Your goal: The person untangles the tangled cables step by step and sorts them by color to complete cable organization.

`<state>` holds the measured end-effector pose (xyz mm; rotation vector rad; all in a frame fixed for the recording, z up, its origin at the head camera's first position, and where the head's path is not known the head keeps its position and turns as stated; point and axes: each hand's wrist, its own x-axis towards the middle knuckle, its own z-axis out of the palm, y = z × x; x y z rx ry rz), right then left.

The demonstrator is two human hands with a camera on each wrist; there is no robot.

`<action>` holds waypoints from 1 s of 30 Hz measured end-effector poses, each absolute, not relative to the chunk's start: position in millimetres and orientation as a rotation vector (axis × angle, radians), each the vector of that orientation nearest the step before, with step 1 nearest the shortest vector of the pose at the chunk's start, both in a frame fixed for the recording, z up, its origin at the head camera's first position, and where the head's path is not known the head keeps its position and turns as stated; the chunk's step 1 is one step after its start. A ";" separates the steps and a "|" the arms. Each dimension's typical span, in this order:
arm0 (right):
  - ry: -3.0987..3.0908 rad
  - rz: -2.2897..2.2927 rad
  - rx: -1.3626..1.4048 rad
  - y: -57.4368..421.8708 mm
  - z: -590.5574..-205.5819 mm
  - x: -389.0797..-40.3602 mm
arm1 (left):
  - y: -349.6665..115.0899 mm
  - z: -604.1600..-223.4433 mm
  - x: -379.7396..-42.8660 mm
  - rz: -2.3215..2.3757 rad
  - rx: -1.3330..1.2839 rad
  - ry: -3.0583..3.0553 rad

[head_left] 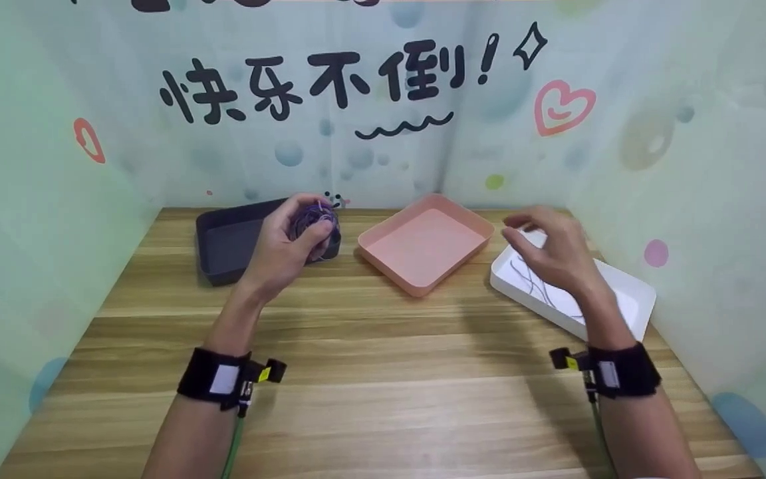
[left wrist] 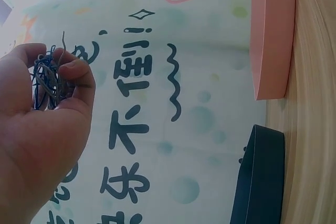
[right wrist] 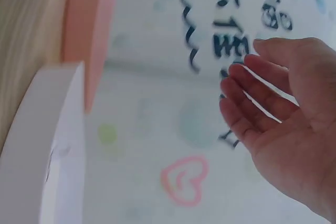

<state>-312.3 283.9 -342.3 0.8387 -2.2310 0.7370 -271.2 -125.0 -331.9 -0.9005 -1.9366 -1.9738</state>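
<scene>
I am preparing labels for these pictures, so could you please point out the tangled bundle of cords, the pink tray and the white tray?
Tangled bundle of cords [left wrist: 50, 80], left wrist view: middle of the tangle.
Pink tray [head_left: 428, 246], head view: its bare floor.
White tray [head_left: 536, 304], head view: its front wall.

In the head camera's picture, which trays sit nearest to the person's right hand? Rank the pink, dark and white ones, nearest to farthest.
From the right hand:
1. White tray: at the right, partly hidden by that hand.
2. Pink tray: in the middle.
3. Dark tray: at the left, farthest away.
</scene>
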 end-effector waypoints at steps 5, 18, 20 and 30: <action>-2.013 0.942 1.069 219.0 -314.3 -292.3 | -116.1 -332.5 -270.3 -1.938 -0.995 -1.911; -1.975 1.478 1.213 119.9 -300.2 -261.9 | -99.7 -334.2 -265.8 -1.908 -1.077 -1.962; -2.008 1.520 1.176 114.1 -301.7 -260.8 | -98.3 -334.3 -265.5 -1.911 -1.096 -1.966; -2.086 1.538 1.172 98.7 -308.9 -261.9 | -95.9 -334.3 -262.1 -1.911 -1.116 -1.990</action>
